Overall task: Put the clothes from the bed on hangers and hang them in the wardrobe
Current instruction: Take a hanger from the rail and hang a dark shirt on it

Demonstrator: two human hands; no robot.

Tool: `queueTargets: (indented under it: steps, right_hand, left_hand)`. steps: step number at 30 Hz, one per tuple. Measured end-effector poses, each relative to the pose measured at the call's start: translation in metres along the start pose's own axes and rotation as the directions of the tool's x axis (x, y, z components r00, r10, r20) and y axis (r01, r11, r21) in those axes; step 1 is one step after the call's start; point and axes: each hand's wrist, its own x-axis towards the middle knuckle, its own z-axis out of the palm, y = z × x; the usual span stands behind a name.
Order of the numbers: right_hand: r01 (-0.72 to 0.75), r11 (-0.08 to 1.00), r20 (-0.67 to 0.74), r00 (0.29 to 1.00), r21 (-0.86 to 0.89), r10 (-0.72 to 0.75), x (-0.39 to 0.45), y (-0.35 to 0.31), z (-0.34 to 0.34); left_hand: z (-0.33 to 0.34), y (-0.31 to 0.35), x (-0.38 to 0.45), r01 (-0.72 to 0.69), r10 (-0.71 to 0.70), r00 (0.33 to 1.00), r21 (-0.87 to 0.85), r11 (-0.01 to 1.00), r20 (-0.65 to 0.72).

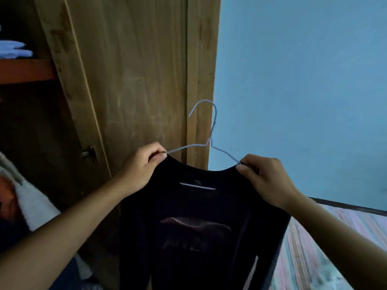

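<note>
Head view: both hands hold a black shirt (201, 222) up on a white wire hanger (210, 141) in front of the wooden wardrobe door (134, 76). The left hand (144, 164) has its grip closed on the shirt's left shoulder, thumb and fingers pinching the cloth where the hanger's wire arm goes into the neckline. The right hand (266, 176) pinches the right shoulder in the same way, its grip closed on the fabric and the wire beneath it. The hanger's hook stands upright above the collar, curling to the left, against the edge of the door and the blue wall (303, 91). The shirt hangs straight down between the forearms; a white label strip shows inside the neck and a faint printed logo on the chest.

To the left the wardrobe stands open, with a reddish shelf (25, 70) carrying folded pale clothes (14, 50). A small metal latch (90, 153) sits on the door's edge. Lower left, a light garment (31, 199) hangs in the dark interior. At lower right lies the bed (326, 248) with a striped cover.
</note>
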Motion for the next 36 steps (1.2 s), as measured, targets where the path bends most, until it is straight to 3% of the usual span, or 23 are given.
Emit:
queueTargets:
  steps: [3,10,17,21,27,36]
  right_hand:
    - [-0.044,0.999,-0.052,0.998,-0.006,0.043,-0.016,0.019,-0.027]
    - [-0.171,0.978,-0.104,0.982,-0.124,0.158,-0.058,0.053,-0.081]
    - [-0.375,0.895,-0.235,0.918,-0.242,0.320,-0.116,0.061,-0.111]
    - [-0.488,0.826,-0.333,0.857,-0.283,0.392,-0.147,0.046,-0.116]
    - [-0.633,0.697,-0.472,0.754,-0.336,0.456,-0.186,-0.001,-0.109]
    - [-0.733,0.602,-0.575,0.653,-0.316,0.494,-0.224,-0.066,-0.082]
  left_hand:
    - [0.026,0.019,0.011,-0.036,0.036,0.999,-0.059,0.998,-0.012]
    - [0.094,0.052,0.034,-0.112,0.136,0.983,-0.183,0.977,0.126]
    - [0.158,0.078,0.055,-0.192,0.276,0.914,-0.283,0.940,0.296]
    - [0.180,0.096,0.057,-0.230,0.374,0.847,-0.375,0.898,0.378]
    - [0.194,0.109,0.049,-0.372,0.519,0.760,-0.394,0.840,0.390]
    - [0.201,0.112,0.031,-0.343,0.610,0.666,-0.550,0.762,0.430]
